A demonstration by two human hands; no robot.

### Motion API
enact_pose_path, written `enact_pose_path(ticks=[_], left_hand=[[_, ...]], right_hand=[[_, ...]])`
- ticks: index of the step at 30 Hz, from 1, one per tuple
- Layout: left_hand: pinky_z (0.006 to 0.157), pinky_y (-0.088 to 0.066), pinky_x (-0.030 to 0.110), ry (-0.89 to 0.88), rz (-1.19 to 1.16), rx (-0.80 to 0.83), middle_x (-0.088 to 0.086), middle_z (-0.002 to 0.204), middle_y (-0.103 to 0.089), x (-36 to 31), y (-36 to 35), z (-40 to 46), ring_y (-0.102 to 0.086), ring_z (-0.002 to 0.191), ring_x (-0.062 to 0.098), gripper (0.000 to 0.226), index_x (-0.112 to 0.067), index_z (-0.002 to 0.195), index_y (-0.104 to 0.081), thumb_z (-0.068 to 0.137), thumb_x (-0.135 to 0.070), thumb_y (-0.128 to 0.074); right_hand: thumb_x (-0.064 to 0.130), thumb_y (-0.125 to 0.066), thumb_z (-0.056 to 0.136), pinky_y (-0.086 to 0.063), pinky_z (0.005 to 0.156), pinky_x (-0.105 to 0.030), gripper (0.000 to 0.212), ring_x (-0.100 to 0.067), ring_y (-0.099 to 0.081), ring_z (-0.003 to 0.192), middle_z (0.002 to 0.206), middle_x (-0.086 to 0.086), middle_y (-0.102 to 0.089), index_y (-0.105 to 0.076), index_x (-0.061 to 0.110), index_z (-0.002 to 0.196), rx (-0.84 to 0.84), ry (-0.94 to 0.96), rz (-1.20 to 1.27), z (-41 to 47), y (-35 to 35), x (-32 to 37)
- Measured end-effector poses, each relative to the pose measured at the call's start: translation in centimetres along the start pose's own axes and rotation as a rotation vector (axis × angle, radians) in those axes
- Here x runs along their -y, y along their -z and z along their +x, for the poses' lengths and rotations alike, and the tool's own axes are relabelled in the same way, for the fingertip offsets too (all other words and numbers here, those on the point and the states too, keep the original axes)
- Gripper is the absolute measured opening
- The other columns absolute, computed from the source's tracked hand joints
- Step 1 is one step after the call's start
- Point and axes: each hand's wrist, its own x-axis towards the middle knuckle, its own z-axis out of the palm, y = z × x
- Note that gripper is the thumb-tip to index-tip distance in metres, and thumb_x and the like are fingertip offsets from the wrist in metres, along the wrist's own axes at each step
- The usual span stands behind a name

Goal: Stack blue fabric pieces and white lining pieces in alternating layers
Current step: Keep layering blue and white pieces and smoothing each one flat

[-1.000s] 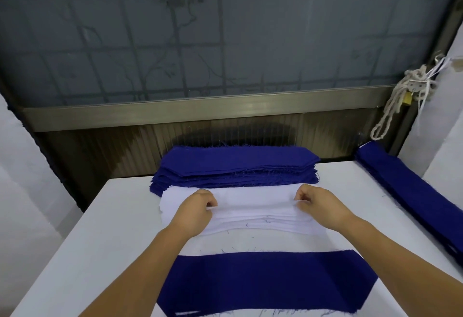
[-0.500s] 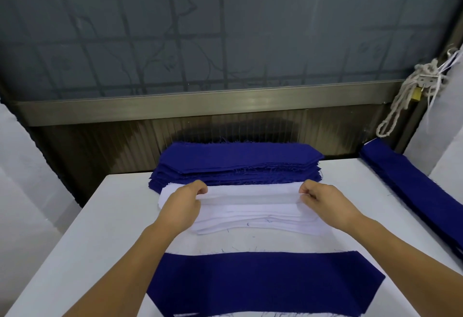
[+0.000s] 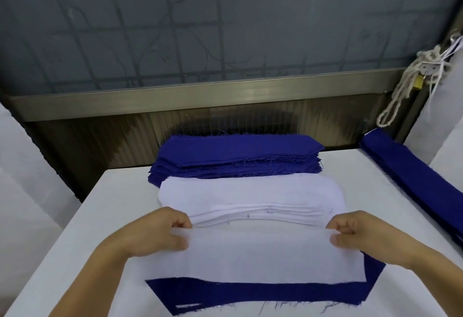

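progress: early | both hands, left and right, grip pinched on white lining piece over blue fabric piece (not yet released) | left: blue stack, white stack on worktop

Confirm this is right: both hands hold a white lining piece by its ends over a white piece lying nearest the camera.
Not quite. In the head view, both hands, left and right, hold the white lining piece over a blue fabric piece, not a white one.

No readable text, label, brand, number or sign appears anywhere on the fabric, counter or wall.
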Motion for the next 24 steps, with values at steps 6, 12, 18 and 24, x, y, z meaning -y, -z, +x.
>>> enact_pose_path(ticks=[6, 12, 18, 24], left_hand=[[0.071, -0.044, 0.005, -0.107, 0.024, -0.595, -0.022, 0.084, -0.06, 0.3, -2.1, -0.4, -0.057, 0.085, -0.003, 0.027, -0.035, 0.076, -0.061, 0.082, -0.011, -0.07], [0.072, -0.045, 0.02, -0.371, 0.201, -0.57, -0.02, 0.088, -0.059, 2.8, -7.9, -2.6, -0.054, 0.077, 0.001, 0.04, -0.021, 0.072, -0.065, 0.05, 0.01, -0.075], [0.074, -0.04, 0.013, -0.411, 0.24, -0.537, -0.016, 0.08, -0.062, 3.9, -10.3, -2.5, -0.049, 0.077, -0.004, 0.029, -0.02, 0.066, -0.063, 0.045, -0.001, -0.066], [0.07, -0.042, 0.013, -0.362, 0.245, -0.548, -0.018, 0.078, -0.062, 4.2, -10.8, -2.7, -0.051, 0.072, -0.004, 0.034, -0.022, 0.067, -0.063, 0.043, 0.001, -0.072]], right_hand=[[0.026, -0.054, 0.095, -0.047, 0.07, -0.014, 0.017, -0.005, -0.06, 0.082, 0.089, 0.018, -0.066, -0.062, 0.038, 0.087, -0.641, 0.238, -0.219, -1.3, -2.4, -0.8], [0.034, -0.031, 0.101, -0.037, 0.094, -0.015, 0.051, -0.004, -0.055, 0.096, 0.098, 0.009, -0.067, -0.074, 0.012, 0.084, -0.79, 0.598, -0.571, -2.3, -7.5, -4.2], [0.006, -0.057, 0.067, -0.04, 0.079, -0.017, 0.015, -0.005, -0.053, 0.085, 0.085, 0.014, -0.064, -0.067, 0.015, 0.072, -0.776, 0.521, -0.62, -1.9, -8.7, -5.9], [0.0, -0.063, 0.056, -0.039, 0.071, -0.016, 0.019, -0.004, -0.047, 0.076, 0.076, 0.012, -0.06, -0.063, 0.016, 0.067, -0.775, 0.462, -0.626, -2.2, -8.8, -6.0]])
